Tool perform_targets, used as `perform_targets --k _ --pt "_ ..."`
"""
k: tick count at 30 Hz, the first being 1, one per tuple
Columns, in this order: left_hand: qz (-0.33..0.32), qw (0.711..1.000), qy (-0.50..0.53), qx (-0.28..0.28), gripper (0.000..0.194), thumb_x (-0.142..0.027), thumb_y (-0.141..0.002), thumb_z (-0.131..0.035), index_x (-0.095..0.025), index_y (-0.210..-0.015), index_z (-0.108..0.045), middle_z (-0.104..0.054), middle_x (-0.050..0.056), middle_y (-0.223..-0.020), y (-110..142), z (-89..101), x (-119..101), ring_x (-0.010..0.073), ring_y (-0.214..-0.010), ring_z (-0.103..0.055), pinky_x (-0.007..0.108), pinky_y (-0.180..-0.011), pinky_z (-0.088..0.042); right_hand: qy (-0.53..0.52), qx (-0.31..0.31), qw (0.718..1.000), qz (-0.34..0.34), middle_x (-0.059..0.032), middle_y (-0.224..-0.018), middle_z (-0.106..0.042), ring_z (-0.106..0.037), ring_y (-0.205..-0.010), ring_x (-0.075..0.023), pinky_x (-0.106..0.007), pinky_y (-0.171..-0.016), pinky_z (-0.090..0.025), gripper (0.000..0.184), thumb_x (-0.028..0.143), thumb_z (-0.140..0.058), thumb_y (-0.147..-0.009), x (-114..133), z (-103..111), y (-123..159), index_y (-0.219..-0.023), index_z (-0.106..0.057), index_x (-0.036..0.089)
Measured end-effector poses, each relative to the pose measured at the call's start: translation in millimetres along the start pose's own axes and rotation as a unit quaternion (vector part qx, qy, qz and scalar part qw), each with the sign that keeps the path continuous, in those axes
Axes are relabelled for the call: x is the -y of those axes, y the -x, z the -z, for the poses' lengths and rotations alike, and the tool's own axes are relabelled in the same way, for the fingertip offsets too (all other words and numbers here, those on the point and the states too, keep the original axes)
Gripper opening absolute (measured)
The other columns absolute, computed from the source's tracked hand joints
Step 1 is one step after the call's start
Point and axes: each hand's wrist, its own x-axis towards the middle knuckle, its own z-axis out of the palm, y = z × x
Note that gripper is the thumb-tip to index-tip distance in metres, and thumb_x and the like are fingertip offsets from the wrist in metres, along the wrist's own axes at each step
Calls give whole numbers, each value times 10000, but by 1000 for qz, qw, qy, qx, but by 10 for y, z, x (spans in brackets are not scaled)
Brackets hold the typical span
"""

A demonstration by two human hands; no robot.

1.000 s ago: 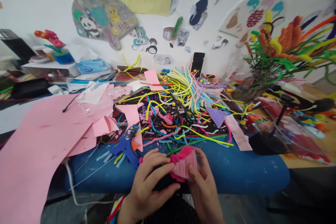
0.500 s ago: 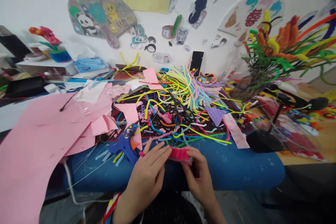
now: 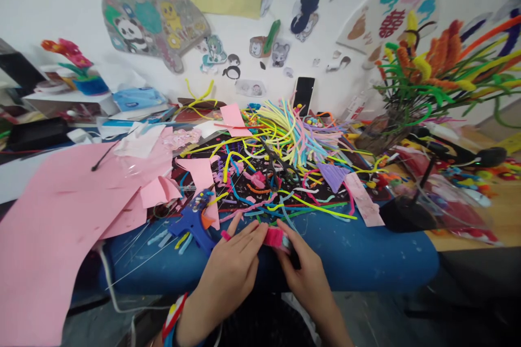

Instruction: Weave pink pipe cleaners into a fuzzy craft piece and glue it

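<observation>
A bright pink fuzzy pipe-cleaner piece [image 3: 274, 237], ridged and bluish at its right end, is held between my two hands at the table's front edge. My left hand [image 3: 232, 263] is closed on its left end, and a bit of pink pokes out beyond the fingers. On the right end my right hand [image 3: 306, 267] grips with fingers and thumb. My fingers hide parts of the piece. Left of my left hand lies a blue glue gun [image 3: 193, 222]. Loose pipe-cleaner pieces [image 3: 260, 200] are scattered beyond my hands.
Pink sheets [image 3: 81, 190] cover the table's left side. Black-handled scissors [image 3: 274, 168] lie among the scraps, before a bundle of pastel pipe cleaners [image 3: 299, 135]. A phone [image 3: 304, 95] leans on the wall. At right stand a black stand [image 3: 407, 214] and a vase of pipe-cleaner flowers [image 3: 380, 130].
My right hand has shifted its grip, its fingers now reaching further over the pink piece. More of the bluish end shows. The view has moved slightly.
</observation>
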Motion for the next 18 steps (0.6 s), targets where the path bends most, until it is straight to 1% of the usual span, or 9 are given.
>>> perform_targets --k 3,5,7,11,18 --pt "-11 1000 -12 5 483 11 -862 -387 -83 -1314 -530 -685 120 -1273 -13 22 -17 239 -1201 -635 558 -1122 -403 1 -12 1000 3 -54 -1157 -740 -688 -1103 -256 -452 -1040 -513 358 204 -674 -860 29 6 -53 -1212 -630 246" --pt "-14 1000 -18 3 480 16 -858 -382 -74 -1306 -530 -690 124 -1264 -24 35 -25 244 -1192 -641 566 -1098 -430 -2 -19 1000 9 -41 -1087 -759 -712 -1040 -245 -473 -1065 -487 302 179 -671 -852 43 -5 -87 -1147 -652 242" --pt "-14 1000 -24 -2 482 21 -852 -375 -64 -1302 -526 -694 125 -1257 -36 42 -23 244 -1188 -644 562 -1085 -448 -5 -26 1000 12 -34 -1043 -768 -727 -991 -234 -464 -1051 -500 263 148 -637 -861 49 -18 -116 -1105 -662 241" --pt "-18 999 -33 4 508 39 -835 -352 -36 -1313 -505 -690 141 -1259 -51 39 -4 230 -1176 -651 530 -1085 -460 -6 -37 999 20 -28 -995 -779 -741 -943 -228 -435 -1001 -541 236 139 -623 -865 29 -31 -143 -1074 -666 240" --pt "-15 999 -33 20 506 23 -846 -365 -36 -1330 -502 -668 136 -1297 -31 17 -8 222 -1227 -614 504 -1146 -393 -14 -27 999 28 -6 -1028 -770 -733 -877 -184 -439 -1031 -513 329 85 -592 -868 -29 -73 -104 -1126 -658 279"
